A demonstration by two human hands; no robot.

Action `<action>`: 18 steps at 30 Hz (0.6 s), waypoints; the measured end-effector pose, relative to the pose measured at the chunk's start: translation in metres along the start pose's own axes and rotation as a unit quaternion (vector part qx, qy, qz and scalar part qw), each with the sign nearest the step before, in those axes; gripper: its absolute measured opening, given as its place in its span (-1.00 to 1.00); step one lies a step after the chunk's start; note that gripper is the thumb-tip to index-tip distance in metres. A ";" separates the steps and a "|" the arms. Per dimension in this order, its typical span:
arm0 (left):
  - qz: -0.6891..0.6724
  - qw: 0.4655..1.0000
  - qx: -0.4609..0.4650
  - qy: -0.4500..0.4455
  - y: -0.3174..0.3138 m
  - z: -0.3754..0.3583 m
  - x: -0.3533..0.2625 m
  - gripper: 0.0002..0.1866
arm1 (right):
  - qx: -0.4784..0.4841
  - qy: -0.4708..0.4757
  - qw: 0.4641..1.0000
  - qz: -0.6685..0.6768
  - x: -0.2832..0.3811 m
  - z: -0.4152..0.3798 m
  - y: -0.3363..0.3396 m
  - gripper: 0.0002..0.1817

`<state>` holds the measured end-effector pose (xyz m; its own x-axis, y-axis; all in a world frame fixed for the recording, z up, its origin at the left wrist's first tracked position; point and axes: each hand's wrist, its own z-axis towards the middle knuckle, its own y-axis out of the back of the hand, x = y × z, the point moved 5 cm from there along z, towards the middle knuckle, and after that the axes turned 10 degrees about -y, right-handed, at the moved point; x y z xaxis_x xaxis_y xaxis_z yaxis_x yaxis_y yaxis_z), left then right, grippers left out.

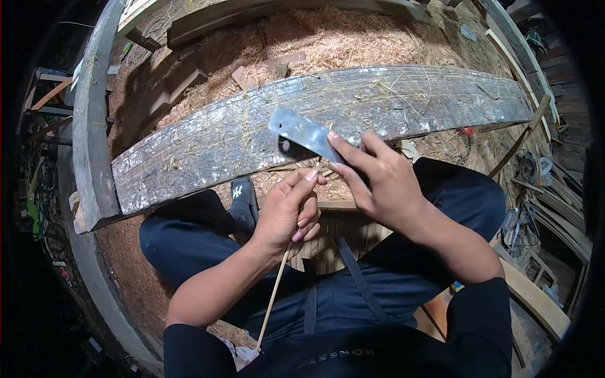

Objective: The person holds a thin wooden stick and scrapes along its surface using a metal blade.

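Observation:
My left hand [288,211] is closed in a pinch around a thin pale stick [275,302], which runs down from my palm toward my lap. Its upper tip pokes out above my thumb, right by the lower edge of a flat metal plate [299,131]. That plate is silvery, with a small hole near its far left end. Thumb and fingers of my right hand [381,179] grip its near end. Both hands are close together above my lap, in front of a worn wooden plank [208,151] that the plate overlaps in this view.
Long thin fibres [428,94] lie on the plank. Wood shavings [340,34] cover the ground beyond it. A grey beam [91,132] stands at the left, curved wooden strips [535,299] lie at the right, and a dark shoe [241,205] is under the plank's near edge.

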<state>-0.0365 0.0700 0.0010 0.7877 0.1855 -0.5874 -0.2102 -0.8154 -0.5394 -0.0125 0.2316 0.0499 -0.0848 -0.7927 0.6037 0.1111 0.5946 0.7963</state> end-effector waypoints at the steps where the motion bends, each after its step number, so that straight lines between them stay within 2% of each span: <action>1: -0.003 1.000 0.006 -0.003 0.000 0.000 0.000 -0.71 | 0.020 0.001 1.000 -0.005 0.003 -0.003 -0.001 -0.57; 3: -0.005 1.000 0.009 -0.008 0.001 0.001 -0.001 -0.72 | 0.041 0.002 0.999 -0.009 0.003 -0.002 -0.002 -0.57; 5: -0.003 1.000 0.013 -0.012 0.002 0.001 0.000 -0.72 | 0.013 -0.021 1.000 -0.019 -0.004 0.001 0.000 -0.56; 7: -0.006 1.000 0.016 -0.012 0.001 -0.001 -0.001 -0.73 | -0.014 -0.003 0.999 -0.031 -0.004 0.001 0.001 -0.55; 10: -0.012 1.000 0.018 -0.012 0.000 0.001 -0.002 -0.73 | 0.027 0.005 1.000 -0.004 -0.001 -0.003 -0.003 -0.55; 11: -0.015 1.000 0.017 -0.008 0.001 0.000 -0.001 -0.73 | -0.005 0.001 1.000 -0.006 -0.007 0.000 -0.001 -0.55; 13: -0.014 1.000 0.016 -0.008 0.001 -0.002 -0.001 -0.73 | -0.010 0.000 1.000 -0.020 -0.008 0.002 0.001 -0.55; 15: -0.017 1.000 0.015 -0.014 0.000 0.001 -0.001 -0.73 | 0.034 0.010 0.999 0.014 0.003 -0.006 -0.001 -0.56; 18: -0.011 1.000 0.020 -0.011 0.005 -0.001 0.001 -0.73 | 0.018 0.000 1.000 0.003 -0.004 0.000 -0.001 -0.57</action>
<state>-0.0363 0.0656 -0.0016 0.7791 0.2151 -0.5888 -0.2169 -0.7888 -0.5751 -0.0122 0.2342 0.0467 -0.0834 -0.7898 0.6077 0.0759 0.6030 0.7941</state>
